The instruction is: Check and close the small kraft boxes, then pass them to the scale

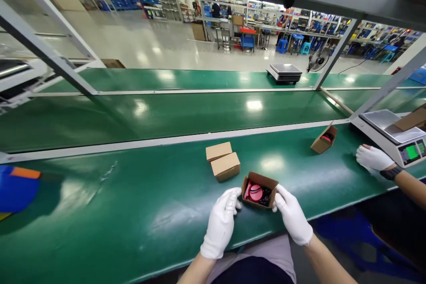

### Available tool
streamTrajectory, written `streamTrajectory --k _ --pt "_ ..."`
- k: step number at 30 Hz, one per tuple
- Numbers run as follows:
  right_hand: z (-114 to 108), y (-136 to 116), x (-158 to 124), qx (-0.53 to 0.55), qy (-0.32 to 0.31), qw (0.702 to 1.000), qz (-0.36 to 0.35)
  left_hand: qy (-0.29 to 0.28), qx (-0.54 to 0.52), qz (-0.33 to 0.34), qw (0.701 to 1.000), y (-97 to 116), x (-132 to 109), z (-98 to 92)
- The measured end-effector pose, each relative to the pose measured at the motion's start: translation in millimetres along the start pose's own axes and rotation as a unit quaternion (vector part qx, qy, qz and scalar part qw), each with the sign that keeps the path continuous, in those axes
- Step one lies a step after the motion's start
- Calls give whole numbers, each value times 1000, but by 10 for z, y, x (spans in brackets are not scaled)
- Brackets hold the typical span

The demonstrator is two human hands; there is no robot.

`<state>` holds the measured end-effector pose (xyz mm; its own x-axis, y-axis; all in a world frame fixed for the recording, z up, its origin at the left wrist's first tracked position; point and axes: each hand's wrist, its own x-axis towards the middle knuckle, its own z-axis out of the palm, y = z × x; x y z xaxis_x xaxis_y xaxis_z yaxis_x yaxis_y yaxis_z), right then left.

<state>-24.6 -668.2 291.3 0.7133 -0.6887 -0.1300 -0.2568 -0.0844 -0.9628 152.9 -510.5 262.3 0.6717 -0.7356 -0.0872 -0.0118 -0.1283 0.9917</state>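
Observation:
A small open cardboard box [246,198] stands on the green work surface, its top open. Inside lie a round red item [255,192] and black parts whose kind I cannot make out. White-gloved, my left hand [222,217] has its curled fingers against the box's left side. My right hand [293,215] grips the right wall, thumb at the upper edge and fingers outside. Just behind and left of it, two closed cardboard boxes [225,166] lie side by side.
To the right, an open box [323,142] with red and black contents stands near a co-worker's gloved hand [374,158] and a weighing scale [396,135]. A second scale [284,72] sits farther back. A blue bin [18,188] is at left; metal posts [337,53] frame the bench.

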Motion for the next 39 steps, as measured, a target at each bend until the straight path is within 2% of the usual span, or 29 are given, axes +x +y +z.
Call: streamTrajectory --k 3,6,8,11,12,14,16,19,22,28,32,35,37,39 --pt "118 -26 60 34 -21 999 0 -5 -35 -22 999 40 97 21" --pt "182 -105 196 27 -58 998 17 -53 -63 -44 996 67 151 138" --pt "198 -131 252 -35 -27 999 0 -89 -76 -13 993 56 163 189" --pt "125 -121 253 -114 21 985 -131 -103 -35 107 988 18 183 120" --pt "69 -114 238 -130 10 973 -190 -115 6 156 981 6 188 58" --pt "-63 -102 194 -180 -53 937 -294 -159 108 244 950 -13 184 -87" --pt "-163 -89 143 -256 -109 893 -355 -179 196 304 915 -28 155 -203" --pt "-171 -48 81 -343 -112 841 -403 -144 270 370 877 -55 93 -235" --pt "-101 -16 82 -371 -106 823 -418 -124 295 408 855 -75 63 -146" --pt "-177 -56 213 -341 -121 820 -443 -94 232 393 885 -65 63 -12" --pt "-171 54 179 -338 -120 821 -443 -93 277 422 858 -151 29 30" --pt "-62 212 124 -342 -86 824 -444 -80 286 438 848 -215 11 70" --pt "4 285 105 -332 -59 821 -460 -82 286 441 846 -210 15 76" --pt "-6 301 122 -325 -76 818 -468 -81 298 451 837 -165 30 36"
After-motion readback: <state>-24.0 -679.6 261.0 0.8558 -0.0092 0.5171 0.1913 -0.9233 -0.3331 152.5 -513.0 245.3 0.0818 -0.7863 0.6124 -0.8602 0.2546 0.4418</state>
